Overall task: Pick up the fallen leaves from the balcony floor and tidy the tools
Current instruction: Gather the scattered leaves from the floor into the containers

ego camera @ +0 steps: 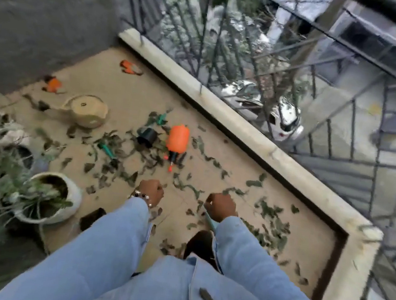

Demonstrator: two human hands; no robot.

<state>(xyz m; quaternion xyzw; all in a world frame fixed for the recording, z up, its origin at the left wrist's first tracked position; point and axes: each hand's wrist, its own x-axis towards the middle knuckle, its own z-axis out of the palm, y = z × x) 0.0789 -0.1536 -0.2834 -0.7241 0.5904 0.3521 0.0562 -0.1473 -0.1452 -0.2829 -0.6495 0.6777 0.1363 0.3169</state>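
Blue sleeves (110, 246) fill the bottom of the view, both arms reaching forward and down over the balcony floor (216, 152). At the end of the left sleeve the left hand (150, 192) has its fingers curled into a fist, a beaded bracelet (142, 196) on the wrist; blur hides whether anything is inside the curl. Just right of it, the right hand (221, 206) is also curled, and a thin pale strip seems to run from under it toward the sleeve, but I cannot tell what it is or whether the fingers truly grip it.

Fallen leaves (187, 188) lie scattered across the floor, thickest ahead of the hands and along the right side near the low kerb (222, 108) under the railing (327, 66).

Among the leaves, well ahead of the hands, an orange sprayer (178, 138) lies on its side with its nozzle toward the camera. A black pot (146, 137) lies tipped over just left of it. 2 green-handled tools lie nearby: 1 (107, 150) to the left of the black pot, 1 (162, 118) beyond it. A beige watering can (85, 110) sits farther left. 2 more orange items (54, 84) (130, 67) lie near the grey wall (46, 19), too blurred to name.

A white planter (71, 199) with a plant stands at the left, close to the left sleeve.
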